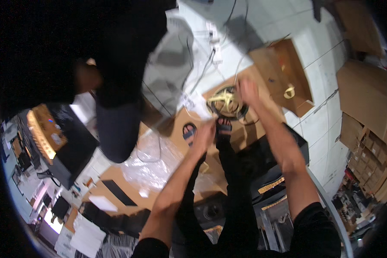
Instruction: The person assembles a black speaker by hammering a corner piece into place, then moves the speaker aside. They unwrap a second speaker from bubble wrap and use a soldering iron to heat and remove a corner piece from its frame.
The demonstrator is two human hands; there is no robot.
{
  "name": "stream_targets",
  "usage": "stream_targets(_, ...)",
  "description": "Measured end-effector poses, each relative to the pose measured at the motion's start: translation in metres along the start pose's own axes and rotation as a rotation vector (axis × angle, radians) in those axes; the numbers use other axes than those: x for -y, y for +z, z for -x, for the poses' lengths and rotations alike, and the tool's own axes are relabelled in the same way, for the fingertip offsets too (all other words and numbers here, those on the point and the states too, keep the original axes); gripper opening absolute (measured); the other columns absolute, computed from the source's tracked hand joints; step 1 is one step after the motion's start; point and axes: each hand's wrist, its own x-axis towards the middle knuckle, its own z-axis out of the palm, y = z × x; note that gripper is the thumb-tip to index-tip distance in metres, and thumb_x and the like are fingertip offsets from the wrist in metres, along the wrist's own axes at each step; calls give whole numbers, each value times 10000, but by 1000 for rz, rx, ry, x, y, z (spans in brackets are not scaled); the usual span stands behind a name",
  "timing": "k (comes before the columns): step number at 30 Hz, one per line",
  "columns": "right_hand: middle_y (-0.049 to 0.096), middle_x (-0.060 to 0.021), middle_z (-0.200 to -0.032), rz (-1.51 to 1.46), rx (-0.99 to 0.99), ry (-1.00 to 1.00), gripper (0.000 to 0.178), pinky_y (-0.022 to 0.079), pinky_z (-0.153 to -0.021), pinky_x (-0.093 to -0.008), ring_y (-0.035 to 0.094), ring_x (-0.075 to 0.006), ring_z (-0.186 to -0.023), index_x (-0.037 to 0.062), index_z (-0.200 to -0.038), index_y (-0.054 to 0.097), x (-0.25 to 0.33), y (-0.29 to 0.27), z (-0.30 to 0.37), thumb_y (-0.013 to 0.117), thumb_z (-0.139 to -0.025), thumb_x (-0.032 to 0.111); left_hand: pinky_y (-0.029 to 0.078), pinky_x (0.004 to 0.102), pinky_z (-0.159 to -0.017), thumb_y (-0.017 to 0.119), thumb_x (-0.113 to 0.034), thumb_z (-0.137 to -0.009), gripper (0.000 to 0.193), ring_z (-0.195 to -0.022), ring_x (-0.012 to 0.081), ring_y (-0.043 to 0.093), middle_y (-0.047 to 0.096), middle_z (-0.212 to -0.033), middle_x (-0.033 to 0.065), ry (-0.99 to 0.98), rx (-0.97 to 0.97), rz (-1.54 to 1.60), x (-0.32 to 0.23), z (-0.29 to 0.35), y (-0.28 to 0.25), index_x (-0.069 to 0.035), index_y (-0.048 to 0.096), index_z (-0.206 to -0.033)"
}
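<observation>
The right hand (248,91) grasps pale strapping on the black coil (227,104), still tangled, while the left hand (203,136) blurs, grip unclear.

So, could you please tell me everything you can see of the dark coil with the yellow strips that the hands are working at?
The coil is a dark ring, seemingly of wound cable, crossed by pale yellow strips that look like tape or ties. It lies flat on a brown cardboard sheet on the pale floor. The right hand rests on its upper right edge; the left hand is just below it, blurred, so contact is unclear. A thin loose cable trails away upward from it.
</observation>
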Motion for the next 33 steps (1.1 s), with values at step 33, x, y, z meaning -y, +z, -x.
stream_targets(33,616,-182,-663,475,-171,-863,137,517,-655,-406,638,-334,-689,10,-651,621,-24,77,-272,547,-750,68,280,457,-1120,736,-178,-711,786,-1339,370,348,371,-1387,310,491,-510,-492,73,-306,112,182,363,-1301)
